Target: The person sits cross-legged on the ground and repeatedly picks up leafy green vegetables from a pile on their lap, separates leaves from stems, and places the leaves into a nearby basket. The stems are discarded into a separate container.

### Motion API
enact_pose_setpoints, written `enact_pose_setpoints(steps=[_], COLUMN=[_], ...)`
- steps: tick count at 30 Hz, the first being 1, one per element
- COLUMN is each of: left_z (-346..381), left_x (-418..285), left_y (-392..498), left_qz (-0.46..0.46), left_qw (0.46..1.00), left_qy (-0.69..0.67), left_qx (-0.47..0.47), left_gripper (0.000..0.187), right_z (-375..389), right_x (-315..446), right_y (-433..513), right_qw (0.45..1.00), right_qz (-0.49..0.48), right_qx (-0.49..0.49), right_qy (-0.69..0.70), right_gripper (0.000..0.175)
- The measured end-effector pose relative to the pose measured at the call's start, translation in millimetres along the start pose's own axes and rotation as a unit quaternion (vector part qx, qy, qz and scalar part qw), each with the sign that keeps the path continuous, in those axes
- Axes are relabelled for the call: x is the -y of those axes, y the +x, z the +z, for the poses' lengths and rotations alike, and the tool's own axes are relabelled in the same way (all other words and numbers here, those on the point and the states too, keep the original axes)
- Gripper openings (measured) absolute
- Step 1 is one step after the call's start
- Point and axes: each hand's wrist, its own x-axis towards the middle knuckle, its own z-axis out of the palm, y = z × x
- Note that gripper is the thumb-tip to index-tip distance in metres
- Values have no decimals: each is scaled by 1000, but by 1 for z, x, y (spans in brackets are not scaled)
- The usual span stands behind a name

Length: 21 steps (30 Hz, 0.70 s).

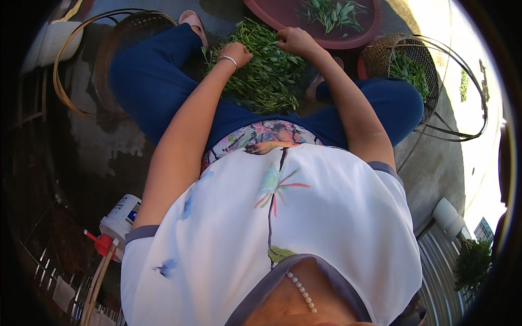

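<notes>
A large heap of leafy green stems [269,77] lies between my knees on the dark ground. My left hand [235,55], with a silver bangle at the wrist, rests at the heap's upper left side, its fingers curled; whether a stem is in them cannot be made out. At the heap's upper right, close to the basin, is my right hand [297,41], its fingers bent and pinched near the leaves; what they hold is too small to tell. Beyond it, a reddish plastic basin [265,10] holds a smaller bunch of leafy greens [334,14].
A woven basket [377,57] with greens and long handles tilts beside my right knee. Another handled basket [102,77] stands beyond my left knee. A white bucket [122,212] and a red plastic piece [104,244] are at lower left, a white container [447,218] at lower right.
</notes>
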Motion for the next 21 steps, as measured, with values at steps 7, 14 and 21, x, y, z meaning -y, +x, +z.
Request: enact_pose_setpoints(steps=[7,14,21], left_z=[17,10,-9], left_x=[3,6,-5], left_y=[1,-1,-7], left_qz=[-7,23,85], left_qw=[999,999,988], left_qy=[-14,-35,-120], left_qx=[-41,28,-46], left_gripper=[19,19,18], right_z=[10,8,7], right_x=[23,19,7], right_y=[-8,-6,-1], right_qw=[999,999,997], right_qz=[-8,1,12], right_qx=[45,50,32], right_qy=[18,17,71], right_gripper=[22,24,27])
